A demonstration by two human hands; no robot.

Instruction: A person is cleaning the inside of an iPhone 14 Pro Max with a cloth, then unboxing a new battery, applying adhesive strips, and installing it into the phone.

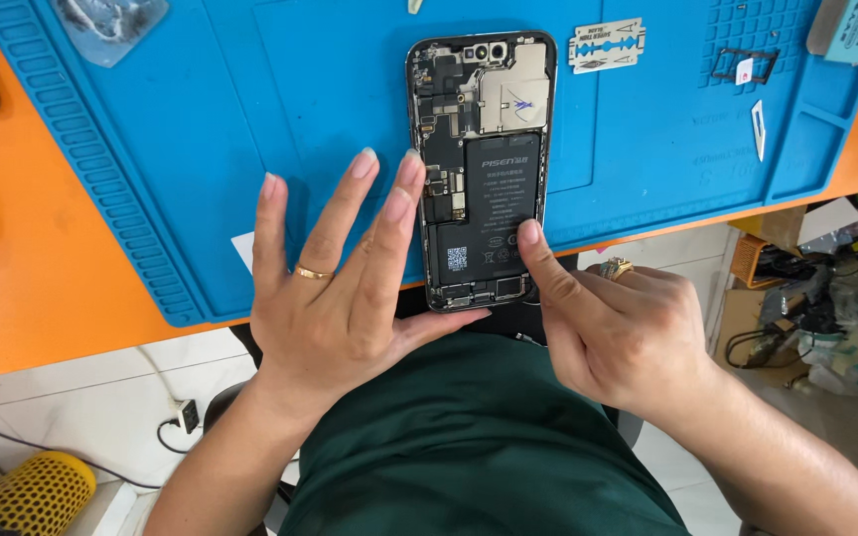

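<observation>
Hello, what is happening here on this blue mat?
A person is working on an opened phone that lies on a blue mat on an orange table. Its back is off, so the black battery and the boards show. The left hand is spread flat at the phone's left edge, steadying it. The right hand presses its thumb on the battery's lower part. A razor blade and a small tray lie farther back on the mat.

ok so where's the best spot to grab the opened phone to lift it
Probably by the two long metal side rails of the opened phone, pinched from above. It lies flat, insides facing up, so pads should stay off the battery. The left hand already rests along its left edge.
</observation>
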